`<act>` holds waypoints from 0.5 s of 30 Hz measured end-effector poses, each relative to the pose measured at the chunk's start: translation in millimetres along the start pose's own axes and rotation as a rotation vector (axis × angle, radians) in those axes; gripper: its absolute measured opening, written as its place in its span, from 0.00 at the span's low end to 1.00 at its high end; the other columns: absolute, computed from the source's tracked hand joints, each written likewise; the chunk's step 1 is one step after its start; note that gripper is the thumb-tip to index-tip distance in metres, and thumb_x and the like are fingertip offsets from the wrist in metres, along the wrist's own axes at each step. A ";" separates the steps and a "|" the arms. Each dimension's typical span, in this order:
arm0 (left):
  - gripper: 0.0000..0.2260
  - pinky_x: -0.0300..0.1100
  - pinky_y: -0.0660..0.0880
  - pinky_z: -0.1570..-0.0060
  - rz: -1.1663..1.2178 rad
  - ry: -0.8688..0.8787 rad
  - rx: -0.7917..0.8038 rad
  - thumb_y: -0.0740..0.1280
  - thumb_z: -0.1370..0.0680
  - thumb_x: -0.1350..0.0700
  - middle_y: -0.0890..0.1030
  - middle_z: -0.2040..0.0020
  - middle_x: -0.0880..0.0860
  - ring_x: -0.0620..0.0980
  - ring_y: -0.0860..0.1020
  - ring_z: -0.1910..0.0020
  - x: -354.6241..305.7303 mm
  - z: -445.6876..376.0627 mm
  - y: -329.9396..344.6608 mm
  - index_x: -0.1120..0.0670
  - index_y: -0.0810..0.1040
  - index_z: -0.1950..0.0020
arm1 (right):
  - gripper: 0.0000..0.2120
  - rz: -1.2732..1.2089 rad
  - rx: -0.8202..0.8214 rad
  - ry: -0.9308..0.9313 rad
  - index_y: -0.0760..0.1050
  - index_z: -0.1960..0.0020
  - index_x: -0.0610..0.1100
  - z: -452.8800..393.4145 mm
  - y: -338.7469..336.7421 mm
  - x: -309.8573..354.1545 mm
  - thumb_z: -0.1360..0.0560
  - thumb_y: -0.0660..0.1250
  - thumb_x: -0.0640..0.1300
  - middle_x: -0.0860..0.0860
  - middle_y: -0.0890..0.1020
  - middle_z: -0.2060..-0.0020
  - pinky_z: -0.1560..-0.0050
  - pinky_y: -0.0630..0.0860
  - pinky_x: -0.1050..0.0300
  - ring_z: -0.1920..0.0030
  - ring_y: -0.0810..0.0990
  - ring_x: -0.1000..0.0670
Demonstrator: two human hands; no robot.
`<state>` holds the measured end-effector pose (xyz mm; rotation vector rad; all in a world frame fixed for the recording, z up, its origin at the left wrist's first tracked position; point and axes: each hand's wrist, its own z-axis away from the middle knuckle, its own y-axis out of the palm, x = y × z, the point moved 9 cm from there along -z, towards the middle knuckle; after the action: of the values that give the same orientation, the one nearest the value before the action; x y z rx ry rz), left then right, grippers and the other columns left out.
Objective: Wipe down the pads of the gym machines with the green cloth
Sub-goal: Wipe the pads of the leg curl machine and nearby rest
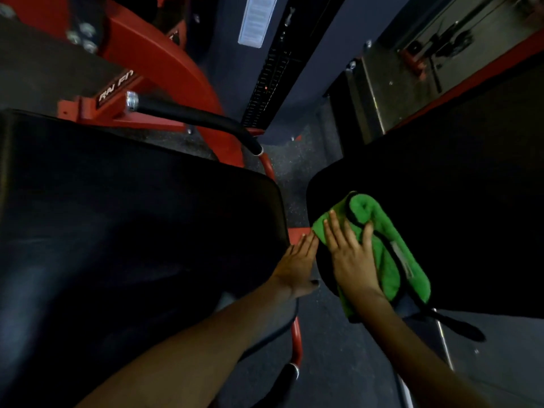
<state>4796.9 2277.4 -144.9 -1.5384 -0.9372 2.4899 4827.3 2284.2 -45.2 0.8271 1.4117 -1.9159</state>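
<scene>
A folded green cloth [382,251] lies on the near left corner of a black pad [459,207] at the right. My right hand [351,254] presses flat on the cloth with its fingers straight. My left hand [297,265] is open just left of it, fingers stretched into the gap between the two pads, beside the right pad's edge. A second, larger black pad [123,219] fills the left side of the view.
A red machine frame [164,63] and a black-gripped handle bar [200,119] stand behind the left pad. A dark weight stack column [273,75] rises at centre back. Speckled dark floor [332,348] shows between the pads. A red tube [297,343] runs under the left pad.
</scene>
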 end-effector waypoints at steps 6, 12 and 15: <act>0.51 0.52 0.46 0.26 -0.021 -0.027 0.103 0.74 0.28 0.55 0.35 0.23 0.47 0.54 0.41 0.23 6.2 4.9 2.1 0.51 0.35 0.23 | 0.30 0.001 -0.154 -0.125 0.68 0.31 0.35 74.1 9.1 -4.7 0.33 0.54 0.37 0.37 0.62 0.27 0.27 0.34 0.38 0.33 0.64 0.42; 0.54 0.56 0.53 0.27 -0.046 -0.043 0.154 0.76 0.30 0.56 0.34 0.23 0.47 0.53 0.47 0.23 4.2 5.4 1.6 0.53 0.34 0.23 | 0.29 -0.134 -0.277 0.179 0.69 0.31 0.37 69.2 -30.9 -72.5 0.32 0.57 0.37 0.41 0.69 0.30 0.31 0.43 0.35 0.33 0.63 0.41; 0.52 0.52 0.53 0.26 -0.090 -0.058 0.161 0.74 0.28 0.57 0.35 0.23 0.48 0.52 0.48 0.23 3.9 3.7 0.1 0.53 0.34 0.23 | 0.27 -0.054 -0.149 0.069 0.77 0.36 0.41 34.0 -15.8 -34.2 0.33 0.57 0.42 0.43 0.76 0.35 0.34 0.52 0.35 0.36 0.70 0.42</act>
<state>4791.9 2277.0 -146.9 -1.3532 -0.7728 2.4901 4831.8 2259.0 -1.4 0.7981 1.6120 -1.8109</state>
